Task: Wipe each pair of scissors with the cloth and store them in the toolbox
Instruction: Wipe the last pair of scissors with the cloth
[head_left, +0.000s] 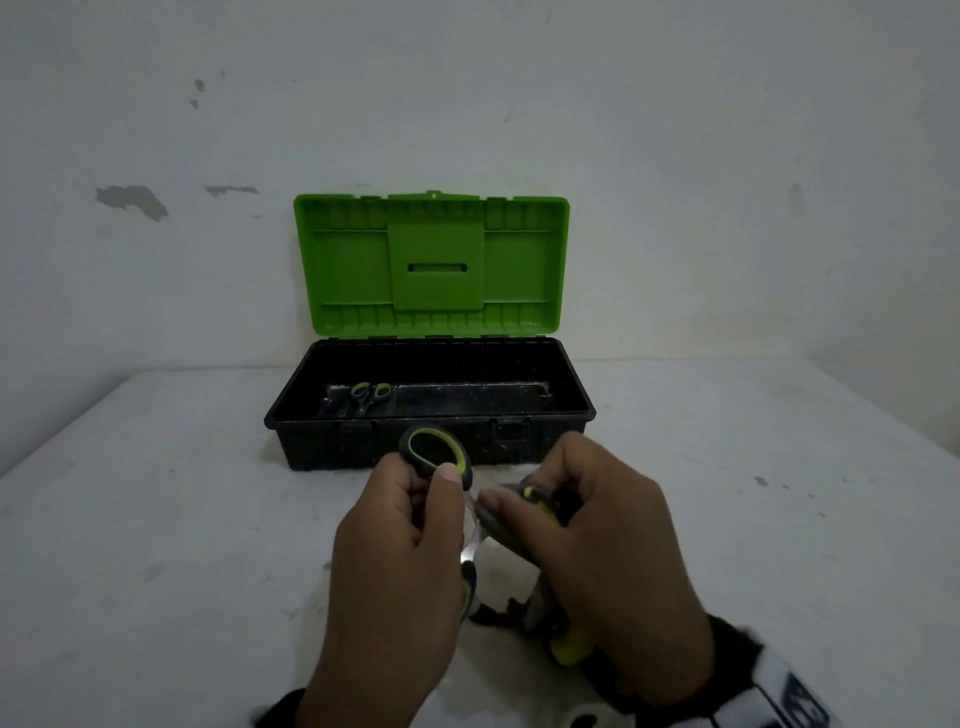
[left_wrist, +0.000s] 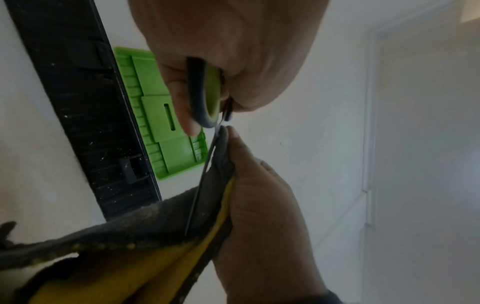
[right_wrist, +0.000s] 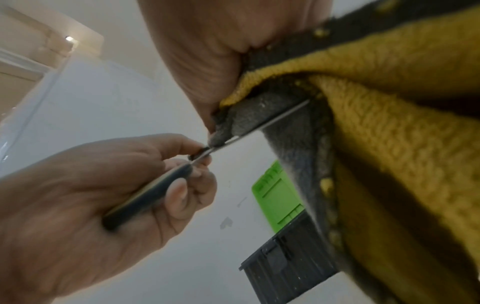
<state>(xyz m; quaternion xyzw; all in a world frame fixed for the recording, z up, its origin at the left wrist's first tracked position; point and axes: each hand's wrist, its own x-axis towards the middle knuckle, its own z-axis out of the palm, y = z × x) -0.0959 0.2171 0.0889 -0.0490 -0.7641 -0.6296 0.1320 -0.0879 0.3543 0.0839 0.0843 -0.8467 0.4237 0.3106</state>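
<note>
My left hand (head_left: 400, 540) grips the black-and-lime handles of a pair of scissors (head_left: 436, 454), held in the air in front of the toolbox (head_left: 431, 447). The blade (head_left: 471, 540) points down toward me. My right hand (head_left: 597, 551) pinches a grey-and-yellow cloth (head_left: 535, 501) around that blade. In the left wrist view the cloth (left_wrist: 145, 242) folds over the thin blade (left_wrist: 197, 195). In the right wrist view the blade (right_wrist: 270, 121) runs into the cloth (right_wrist: 389, 127). Another pair of scissors (head_left: 370, 395) lies inside the toolbox at its left end.
The toolbox has a black base and a green lid (head_left: 431, 265) standing open against the white wall. It sits on a white table (head_left: 156, 545) whose left edge slants away. Cloth ends hang below my right hand (head_left: 569, 642).
</note>
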